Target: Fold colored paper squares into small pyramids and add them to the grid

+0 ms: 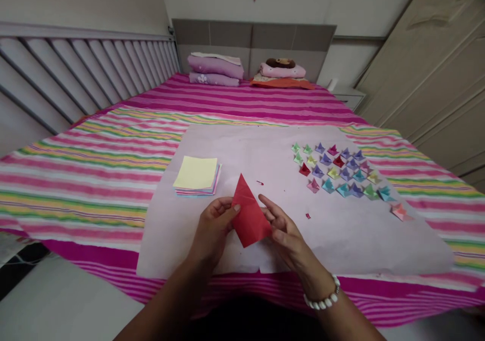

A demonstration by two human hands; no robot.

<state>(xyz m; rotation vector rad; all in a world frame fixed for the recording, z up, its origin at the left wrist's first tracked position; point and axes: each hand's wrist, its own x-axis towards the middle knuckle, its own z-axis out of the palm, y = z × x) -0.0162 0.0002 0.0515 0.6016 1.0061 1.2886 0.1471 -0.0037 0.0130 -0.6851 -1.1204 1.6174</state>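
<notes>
A red sheet of origami paper [250, 218], creased and kite-shaped, is held up over the pale paper sheet [250, 149]. My left hand [214, 227] pinches its left edge, thumb on the front and fingers curled behind. At the paper's right corner, my right hand [284, 232] has its thumb and curled fingers around the tip, with the index finger stretched out. A stack of coloured square papers [197, 173], yellow on top, lies beyond my left hand. Several small folded paper pieces [344, 174] in many colours stand in rows at the right.
Small red scraps [307, 215] lie on the pale sheet. A striped bedspread [94, 169] spreads beneath it. White railing [94, 73] runs along the left. Folded bedding [215, 69] rests by the headboard [227, 35], and a wardrobe [435, 68] stands at right.
</notes>
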